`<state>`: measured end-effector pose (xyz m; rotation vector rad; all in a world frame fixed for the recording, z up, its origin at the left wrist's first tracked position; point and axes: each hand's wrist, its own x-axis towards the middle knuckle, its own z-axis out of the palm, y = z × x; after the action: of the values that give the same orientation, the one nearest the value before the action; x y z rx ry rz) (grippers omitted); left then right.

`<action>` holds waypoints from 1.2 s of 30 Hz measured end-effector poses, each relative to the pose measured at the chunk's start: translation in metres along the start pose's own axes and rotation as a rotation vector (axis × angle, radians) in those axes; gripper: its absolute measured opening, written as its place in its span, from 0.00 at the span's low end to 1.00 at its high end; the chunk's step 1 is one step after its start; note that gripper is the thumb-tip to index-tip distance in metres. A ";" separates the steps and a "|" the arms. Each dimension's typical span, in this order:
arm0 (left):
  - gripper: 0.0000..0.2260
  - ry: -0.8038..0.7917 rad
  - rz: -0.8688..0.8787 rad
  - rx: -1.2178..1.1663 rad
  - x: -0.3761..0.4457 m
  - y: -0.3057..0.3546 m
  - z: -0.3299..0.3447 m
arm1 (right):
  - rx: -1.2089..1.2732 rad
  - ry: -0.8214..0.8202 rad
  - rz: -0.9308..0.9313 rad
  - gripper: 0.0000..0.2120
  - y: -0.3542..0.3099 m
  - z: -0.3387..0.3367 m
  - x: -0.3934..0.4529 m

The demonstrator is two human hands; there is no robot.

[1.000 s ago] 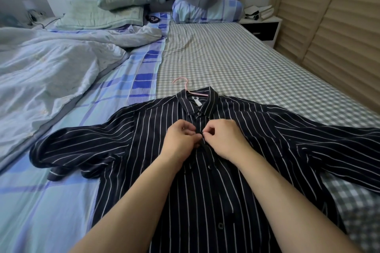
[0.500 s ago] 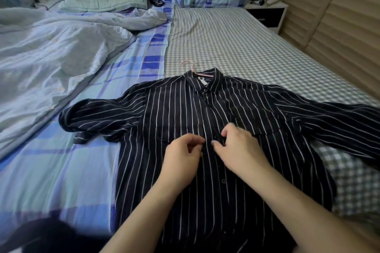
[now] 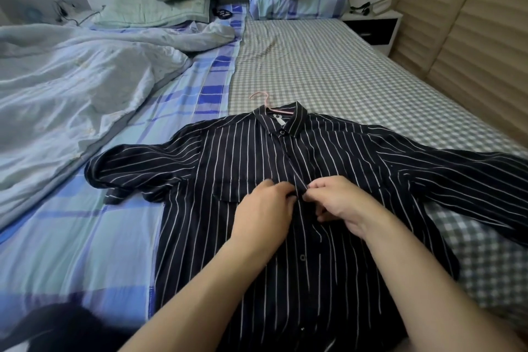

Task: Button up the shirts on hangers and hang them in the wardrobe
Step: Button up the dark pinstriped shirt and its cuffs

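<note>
While the bed (image 3: pixel 328 66) carries everything, its near half is taken up by the striped shirt (image 3: pixel 228 166), spread face up with the collar (image 3: pixel 297 120) away from the person and the hem toward them, so the button placket (image 3: pixel 288 160) runs as the long axis straight out from the body, between the two forearms. It is thin dark cloth with fine white stripes, limp and a little rumpled at the short sleeve on the left, lying partly on a blue plaid sheet (image 3: pixel 85 237) and partly on a grey gingham one. A slim pink hanger (image 3: pixel 264 98) pokes its hook out past the collar, flat on the gingham. Both hands meet at chest height on the placket, equally near: the left hand (image 3: pixel 261 210) is curled with its fingertips pinching the cloth edge, and the right hand (image 3: pixel 341 203) pinches the opposite edge, thumb and forefinger closed at the same spot. I'd judge a button is being worked there, though the fingers hide it. Small dark buttons show at the collar (image 3: pixel 282 132) and lower down (image 3: pixel 302 257), the lower one seemingly next in line toward the hem.
</note>
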<state>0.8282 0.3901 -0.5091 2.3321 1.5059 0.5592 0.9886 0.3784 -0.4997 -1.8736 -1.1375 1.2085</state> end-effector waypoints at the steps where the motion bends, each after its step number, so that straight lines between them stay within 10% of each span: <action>1: 0.09 -0.001 0.023 0.046 0.006 0.004 -0.001 | 0.010 0.001 0.013 0.09 0.000 -0.001 0.001; 11: 0.06 -0.096 0.124 0.177 0.030 0.018 -0.009 | 0.073 -0.026 -0.053 0.08 0.007 -0.003 0.001; 19: 0.02 -0.179 -0.428 -0.950 0.025 -0.007 0.002 | 0.253 -0.070 -0.018 0.02 0.005 -0.007 -0.002; 36: 0.02 -0.163 -0.435 -1.111 0.017 -0.019 0.012 | 0.258 0.000 -0.025 0.02 0.008 0.002 -0.003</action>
<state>0.8253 0.4125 -0.5258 1.1383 1.1114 0.7805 0.9891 0.3729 -0.5057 -1.6605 -0.9513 1.2754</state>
